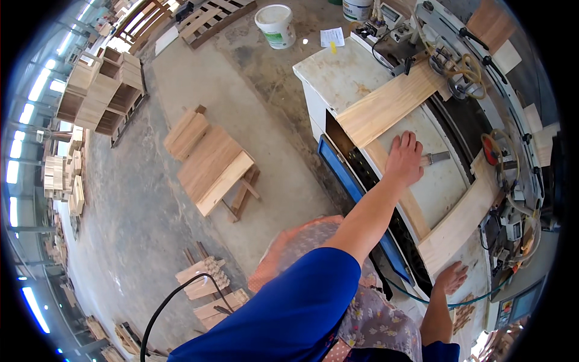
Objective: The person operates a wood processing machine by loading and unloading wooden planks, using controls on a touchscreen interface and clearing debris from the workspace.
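Observation:
My left hand (404, 160) is over the pale machine table (437, 190), its fingers curled. A short flat tool with a grey end (439, 157), perhaps a brush or scraper, sticks out from its right side; the handle is hidden by the hand. Beneath the wrist runs a narrow wooden strip (412, 205) along the table's near edge. One wide board (392, 105) lies across the far end of this strip, another board (458, 226) across its near end. Beside the nearer board's lower end, my right hand (452, 277) has its fingers loosely extended, holding nothing I can see.
Clamps and hoses (464, 75) line the machine's right side. A blue panel (362, 208) hangs along its front, and a teal hose (422, 298) crosses near my right arm. Stacked boards (217, 166) stand on the floor to the left. A white bucket (275, 26) sits beyond.

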Demonstrator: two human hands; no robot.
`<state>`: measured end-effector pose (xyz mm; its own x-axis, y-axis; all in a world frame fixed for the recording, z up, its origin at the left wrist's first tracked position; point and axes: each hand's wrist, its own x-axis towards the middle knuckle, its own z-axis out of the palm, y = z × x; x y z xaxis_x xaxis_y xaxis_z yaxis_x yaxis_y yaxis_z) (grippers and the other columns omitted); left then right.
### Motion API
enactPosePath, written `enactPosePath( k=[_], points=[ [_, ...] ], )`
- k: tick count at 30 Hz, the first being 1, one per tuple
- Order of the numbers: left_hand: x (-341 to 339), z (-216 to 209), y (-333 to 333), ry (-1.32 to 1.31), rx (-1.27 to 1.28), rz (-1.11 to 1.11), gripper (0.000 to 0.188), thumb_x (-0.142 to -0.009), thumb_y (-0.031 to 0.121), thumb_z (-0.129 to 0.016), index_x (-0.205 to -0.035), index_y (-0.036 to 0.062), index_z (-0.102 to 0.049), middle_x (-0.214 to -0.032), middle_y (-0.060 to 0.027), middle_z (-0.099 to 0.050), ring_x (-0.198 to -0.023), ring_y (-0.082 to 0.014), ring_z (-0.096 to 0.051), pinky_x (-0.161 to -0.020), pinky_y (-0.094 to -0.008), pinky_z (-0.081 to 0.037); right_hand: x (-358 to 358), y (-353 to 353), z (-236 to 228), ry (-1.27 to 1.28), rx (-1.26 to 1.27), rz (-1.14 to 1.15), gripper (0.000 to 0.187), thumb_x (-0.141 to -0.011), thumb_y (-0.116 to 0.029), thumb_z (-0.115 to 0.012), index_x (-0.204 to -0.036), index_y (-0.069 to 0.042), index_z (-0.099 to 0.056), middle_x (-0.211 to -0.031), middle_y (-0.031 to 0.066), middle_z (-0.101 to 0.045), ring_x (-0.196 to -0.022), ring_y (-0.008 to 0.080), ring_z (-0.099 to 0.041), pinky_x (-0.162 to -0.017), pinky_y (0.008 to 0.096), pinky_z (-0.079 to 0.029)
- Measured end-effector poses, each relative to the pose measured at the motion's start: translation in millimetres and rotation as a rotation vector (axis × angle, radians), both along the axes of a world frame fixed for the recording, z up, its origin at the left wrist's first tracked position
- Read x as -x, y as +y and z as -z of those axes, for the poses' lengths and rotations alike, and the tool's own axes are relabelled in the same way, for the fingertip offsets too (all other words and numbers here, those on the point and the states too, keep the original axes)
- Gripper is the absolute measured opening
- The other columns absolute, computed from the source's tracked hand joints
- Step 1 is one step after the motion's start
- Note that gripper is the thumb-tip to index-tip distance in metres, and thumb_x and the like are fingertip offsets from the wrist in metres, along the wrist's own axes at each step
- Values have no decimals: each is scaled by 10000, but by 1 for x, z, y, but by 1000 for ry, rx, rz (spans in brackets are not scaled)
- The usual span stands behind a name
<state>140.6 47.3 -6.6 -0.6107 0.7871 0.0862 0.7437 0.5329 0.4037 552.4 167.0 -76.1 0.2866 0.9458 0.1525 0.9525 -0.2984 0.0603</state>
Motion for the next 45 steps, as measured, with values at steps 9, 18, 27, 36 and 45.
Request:
enactPosePath(
  k=[9,18,27,36,45],
  points=[
    [0,0,0,-8,9,4,569,-787,373,-641,-1221,20,-542,-1351,-171,-435,-1346,-300,-305,-1096,-422,-257,-3,-1,2,-19,12,0,624,-947,-627,-302,-1481,-309,-348,-1540,60,-323,-1413,247,-306,-1125,464,-243],
    [2,-2,0,14,9,9,574,-776,370,-640,-1218,18,-539,-1355,-167,-433,-1342,-298,-307,-1083,-420,-268,-10,7,12,4,-12,8,629,-939,-645,-296,-1477,-324,-356,-1544,37,-322,-1411,233,-312,-1120,484,-236],
    [1,-1,0,-4,-5,12,575,-782,369,-635,-1228,19,-536,-1362,-173,-430,-1352,-299,-301,-1100,-424,-257,-7,0,5,-17,13,-5,629,-950,-646,-286,-1483,-317,-343,-1553,52,-301,-1423,240,-290,-1132,450,-235],
    [1,-1,0,-25,-3,11,573,-788,365,-634,-1234,21,-526,-1387,-180,-405,-1366,-308,-285,-1115,-441,-238,-9,4,9,-4,-7,-18,630,-948,-645,-295,-1480,-313,-353,-1552,49,-304,-1423,230,-289,-1131,456,-230],
    [0,-1,2,-6,27,16,570,-784,371,-627,-1225,22,-529,-1362,-175,-420,-1345,-306,-304,-1101,-431,-256,-7,2,4,23,13,5,635,-945,-641,-298,-1482,-307,-348,-1553,45,-299,-1422,231,-289,-1128,463,-229]
  ],
)
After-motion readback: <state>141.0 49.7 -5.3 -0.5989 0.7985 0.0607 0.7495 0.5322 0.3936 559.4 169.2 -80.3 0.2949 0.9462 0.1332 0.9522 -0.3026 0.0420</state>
